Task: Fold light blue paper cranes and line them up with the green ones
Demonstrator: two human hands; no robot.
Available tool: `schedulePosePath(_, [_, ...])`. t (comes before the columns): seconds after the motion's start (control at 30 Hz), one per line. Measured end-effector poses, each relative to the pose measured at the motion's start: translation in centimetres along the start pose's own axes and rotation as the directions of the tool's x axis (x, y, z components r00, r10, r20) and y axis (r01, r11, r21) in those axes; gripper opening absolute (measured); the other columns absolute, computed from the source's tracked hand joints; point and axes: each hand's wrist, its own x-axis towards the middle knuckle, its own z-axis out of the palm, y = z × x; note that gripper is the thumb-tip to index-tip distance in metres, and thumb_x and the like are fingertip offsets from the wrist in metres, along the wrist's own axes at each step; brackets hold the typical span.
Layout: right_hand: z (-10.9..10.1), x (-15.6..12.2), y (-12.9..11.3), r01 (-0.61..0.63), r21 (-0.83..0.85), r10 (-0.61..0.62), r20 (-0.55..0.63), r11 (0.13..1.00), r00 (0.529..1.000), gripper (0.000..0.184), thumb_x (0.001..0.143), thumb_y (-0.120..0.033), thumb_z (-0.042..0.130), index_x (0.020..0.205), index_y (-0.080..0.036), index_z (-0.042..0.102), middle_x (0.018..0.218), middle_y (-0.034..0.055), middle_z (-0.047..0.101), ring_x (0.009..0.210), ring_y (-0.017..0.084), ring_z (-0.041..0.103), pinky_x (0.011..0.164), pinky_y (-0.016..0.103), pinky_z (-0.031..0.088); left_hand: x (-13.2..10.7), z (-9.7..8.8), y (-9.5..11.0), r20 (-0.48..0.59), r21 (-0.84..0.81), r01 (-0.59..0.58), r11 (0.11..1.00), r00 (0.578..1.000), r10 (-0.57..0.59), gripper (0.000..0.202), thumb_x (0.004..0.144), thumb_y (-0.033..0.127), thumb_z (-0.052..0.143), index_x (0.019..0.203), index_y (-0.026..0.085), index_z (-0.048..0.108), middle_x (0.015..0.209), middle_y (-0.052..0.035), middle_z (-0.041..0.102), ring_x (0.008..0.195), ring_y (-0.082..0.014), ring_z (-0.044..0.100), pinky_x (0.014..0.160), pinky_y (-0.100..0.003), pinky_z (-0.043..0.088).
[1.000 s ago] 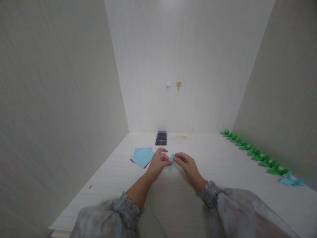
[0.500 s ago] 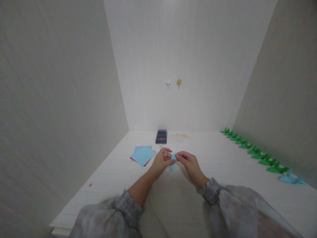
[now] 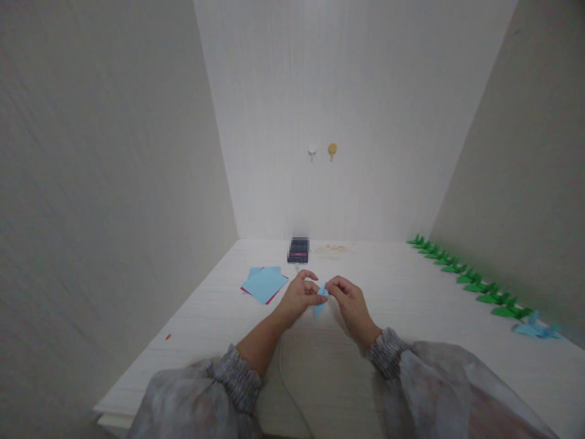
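Observation:
A small folded piece of light blue origami paper (image 3: pixel 320 308) is held up over the table between my two hands. My left hand (image 3: pixel 299 297) pinches it from the left, thumb in front, with the index finger curved away above. From the other side, my right hand (image 3: pixel 350 300) grips its upper right edge between thumb and fingertips. Left of my hands lies a loose stack of square sheets (image 3: pixel 264 285), light blue on top with red edges showing below. The exact folds are too small to make out.
Along the right wall runs a row of green folded paper figures (image 3: pixel 475 285), with a light blue one (image 3: pixel 535 328) nearest me. A phone (image 3: pixel 298 251) with a cable (image 3: pixel 287 390) stands at the back. A small red-orange scrap (image 3: pixel 168 336) lies at left. Two hooks (image 3: pixel 332 149) hang on the back wall.
My right fingers have shifted slightly right along the paper's upper edge, and the paper looks a little more spread. My left hand keeps its pinch. The view has tilted slightly.

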Motion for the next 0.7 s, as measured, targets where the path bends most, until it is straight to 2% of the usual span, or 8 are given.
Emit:
schedulePosePath(0.13, [-0.13,0.28,0.23,0.012,0.037,-0.011,-0.024,0.999,1.0,0.021,0.072,-0.035,0.048,0.064,-0.017,0.053,0.06,0.0,0.05,0.06,0.012,0.046,0.058,0.023,0.038,-0.12,-0.02,-0.04,-0.005,0.0,0.003,1.0,1.0,-0.003,0.05,0.047,0.018,0.071,0.083,0.018,0.036,0.054,0.006,0.054,0.046,-0.0071,0.049,0.049,-0.018,0.034])
schedulePosePath(0.23, [-0.15,0.56,0.65,-0.032,0.086,0.035,-0.042,0.996,0.998,0.025,0.073,-0.039,0.045,0.066,-0.016,0.054,0.062,0.0019,0.051,0.062,0.013,0.048,0.06,0.024,0.04,-0.22,-0.11,-0.23,-0.024,0.026,0.011,1.0,1.0,-0.011,0.051,0.046,0.019,0.072,0.082,0.018,0.036,0.052,0.0065,0.053,0.045,-0.0072,0.048,0.048,-0.018,0.034])
schedulePosePath(0.37, [0.15,0.55,0.96,-0.098,0.06,0.091,0.1,0.993,0.991,0.023,0.065,-0.038,0.056,0.064,-0.015,0.055,0.06,0.0004,0.052,0.057,0.012,0.047,0.055,0.022,0.038,-0.15,-0.2,-0.52,-0.053,0.055,-0.028,0.998,0.998,0.031,0.05,0.046,0.02,0.072,0.081,0.018,0.036,0.05,0.0074,0.051,0.044,-0.0066,0.047,0.048,-0.018,0.033])
schedulePosePath(0.53, [0.3,0.27,0.67,-0.099,0.061,0.089,0.146,0.993,0.985,0.02,0.061,-0.034,0.06,0.057,-0.015,0.055,0.053,-0.0023,0.05,0.051,0.01,0.044,0.051,0.021,0.035,-0.04,-0.27,-0.75,-0.009,0.034,-0.03,0.999,0.999,0.031,0.047,0.048,0.018,0.07,0.08,0.018,0.036,0.05,0.0076,0.051,0.047,-0.0075,0.049,0.053,-0.02,0.036])
schedulePosePath(0.7, [0.1,0.11,0.54,-0.058,0.052,0.05,0.135,0.997,0.99,0.022,0.067,-0.035,0.054,0.055,-0.016,0.055,0.055,-0.0021,0.051,0.055,0.01,0.045,0.056,0.022,0.036,-0.05,-0.23,-0.68,0.061,-0.002,-0.002,1.0,0.998,0.002,0.046,0.049,0.014,0.069,0.08,0.018,0.036,0.048,0.0095,0.047,0.042,-0.0041,0.042,0.047,-0.017,0.032])
